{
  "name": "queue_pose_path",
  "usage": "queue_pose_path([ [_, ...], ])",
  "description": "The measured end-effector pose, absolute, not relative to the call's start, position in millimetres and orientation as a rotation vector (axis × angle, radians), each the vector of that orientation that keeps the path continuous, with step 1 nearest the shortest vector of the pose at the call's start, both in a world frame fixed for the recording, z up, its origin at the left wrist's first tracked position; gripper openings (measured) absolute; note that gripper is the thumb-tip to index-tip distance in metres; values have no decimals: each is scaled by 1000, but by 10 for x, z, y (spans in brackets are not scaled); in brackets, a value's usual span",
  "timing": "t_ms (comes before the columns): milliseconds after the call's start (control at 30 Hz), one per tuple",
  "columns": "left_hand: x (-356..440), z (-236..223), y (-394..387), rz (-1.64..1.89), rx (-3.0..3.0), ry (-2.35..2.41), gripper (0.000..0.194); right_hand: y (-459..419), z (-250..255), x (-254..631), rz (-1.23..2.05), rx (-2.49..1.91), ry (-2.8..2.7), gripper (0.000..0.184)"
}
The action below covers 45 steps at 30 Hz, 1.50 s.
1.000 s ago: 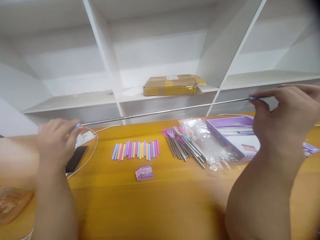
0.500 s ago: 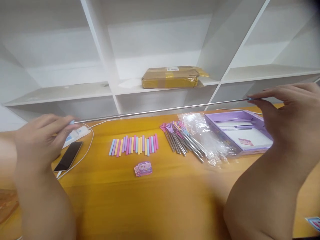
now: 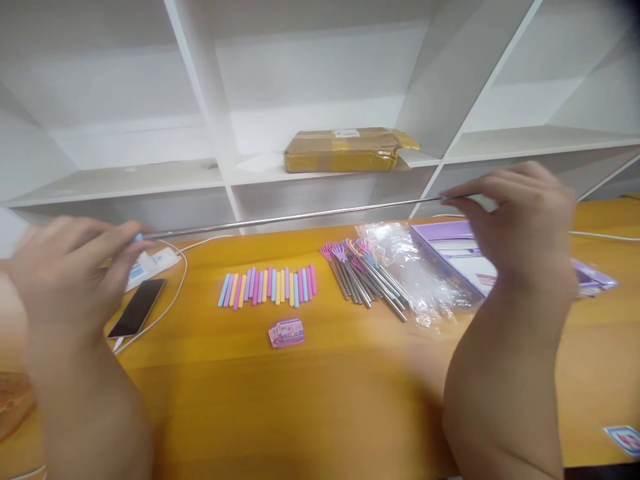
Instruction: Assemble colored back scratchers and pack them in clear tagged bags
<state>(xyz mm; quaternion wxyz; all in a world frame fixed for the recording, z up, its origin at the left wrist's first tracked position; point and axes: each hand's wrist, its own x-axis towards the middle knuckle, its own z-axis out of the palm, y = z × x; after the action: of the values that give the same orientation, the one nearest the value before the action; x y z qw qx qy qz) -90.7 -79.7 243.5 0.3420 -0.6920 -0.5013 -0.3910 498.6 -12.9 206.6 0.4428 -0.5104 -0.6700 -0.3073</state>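
A thin metal telescopic back scratcher [image 3: 300,216] stretches above the table between my two hands, with bits of light blue at its ends. My left hand [image 3: 83,270] pinches the left end, and my right hand [image 3: 520,220] pinches the right end, slightly higher. Fingers hide most of both ends. Below the rod lies a row of pastel plastic handle tubes [image 3: 267,288] in blue, purple, yellow and pink. To their right is a pile of back scratchers [image 3: 365,273] with small hand-shaped heads and metal rods. A small stack of pink-purple cards [image 3: 287,333] lies in front.
Clear plastic bags [image 3: 415,280] lie beside a purple box [image 3: 440,257], partly behind my right arm. A phone [image 3: 137,308] with a white cable [image 3: 184,267] is at left. A taped cardboard parcel [image 3: 345,152] rests on the white shelf [image 3: 170,183]. A sticker [image 3: 625,440] sits lower right.
My right hand has moved left, toward my left hand, and the back scratcher between them is shorter. My left hand has shifted only slightly.
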Motion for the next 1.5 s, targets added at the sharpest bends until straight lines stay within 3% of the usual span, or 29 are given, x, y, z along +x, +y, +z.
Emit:
queue_pose_path([
  [133, -366, 2339, -736, -846, -1803, -1140, 15, -71, 2078, 4394, -671, -1066, -1861, 23],
  [433, 298, 2085, -793, -790, -1932, -1144, 11, -313, 1928, 3266, -544, -754, -2005, 24],
  [767, 628, 2020, -1018, -829, -2013, -1162, 9, -646, 1991, 3130, -528, -603, -2077, 29],
  [933, 601, 2002, -1025, -706, -2104, -1184, 11, -676, 2002, 3068, -596, -668, -2068, 21],
  [1367, 607, 2046, -1159, -707, -1931, -978, 26, -841, 2052, 3101, -572, -579, -2150, 37],
  [1500, 576, 2032, -1111, -660, -2071, -994, 22, -796, 2036, 3125, -591, -619, -2181, 31],
])
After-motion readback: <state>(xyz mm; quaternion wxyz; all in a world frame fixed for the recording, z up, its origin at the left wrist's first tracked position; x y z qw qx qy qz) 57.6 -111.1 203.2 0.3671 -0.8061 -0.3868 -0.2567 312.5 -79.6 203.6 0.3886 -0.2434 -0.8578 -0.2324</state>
